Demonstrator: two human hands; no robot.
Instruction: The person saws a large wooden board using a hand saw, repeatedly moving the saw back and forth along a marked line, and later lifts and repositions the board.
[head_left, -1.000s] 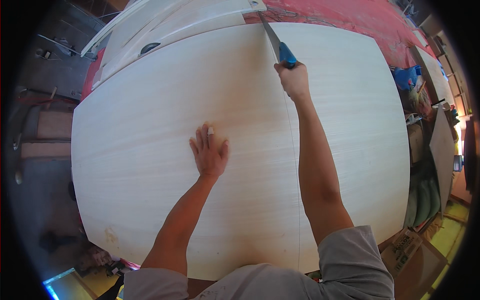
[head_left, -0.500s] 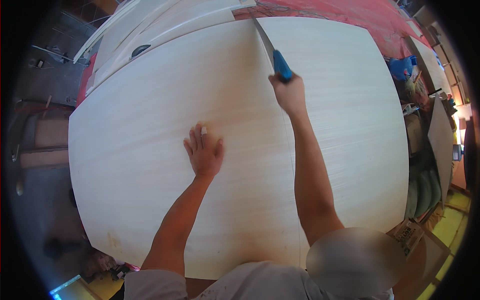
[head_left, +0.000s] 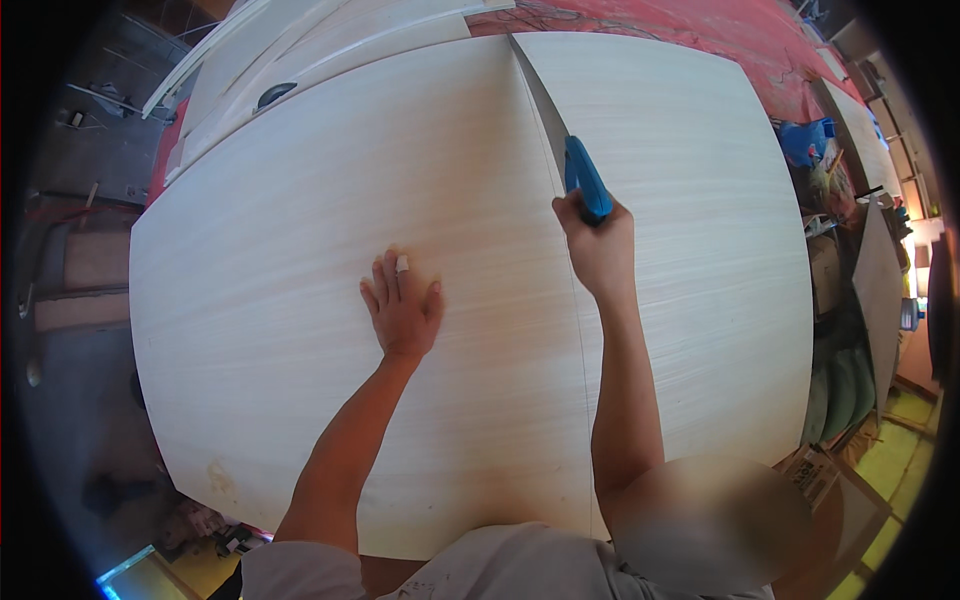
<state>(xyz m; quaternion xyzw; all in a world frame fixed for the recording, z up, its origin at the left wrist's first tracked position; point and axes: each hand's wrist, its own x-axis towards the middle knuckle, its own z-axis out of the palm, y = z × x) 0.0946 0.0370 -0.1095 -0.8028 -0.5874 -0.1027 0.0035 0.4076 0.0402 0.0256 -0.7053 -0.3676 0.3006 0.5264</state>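
Observation:
A large pale wooden board [head_left: 270, 300] lies flat before me. My right hand [head_left: 601, 245] is closed round the blue handle of a handsaw [head_left: 543, 105]. Its metal blade reaches away from me to the board's far edge, along a thin line drawn down the board. To the left of that line my left hand [head_left: 405, 310] rests flat on the board, fingers spread, with a pale wrap on one finger. Whether the blade's lower edge sits inside a cut is hard to make out.
Beyond the board lie long white panels [head_left: 360, 40] with a dark oval object [head_left: 275, 95] on them, and a red sheet [head_left: 680, 50]. Along the right side stand a blue bag [head_left: 803, 140], a leaning panel [head_left: 877, 290] and assorted clutter. Brown planks [head_left: 85, 315] lie at the left.
My right hand has drawn the saw back toward me and slightly right, showing more blade. My left hand keeps its place on the board.

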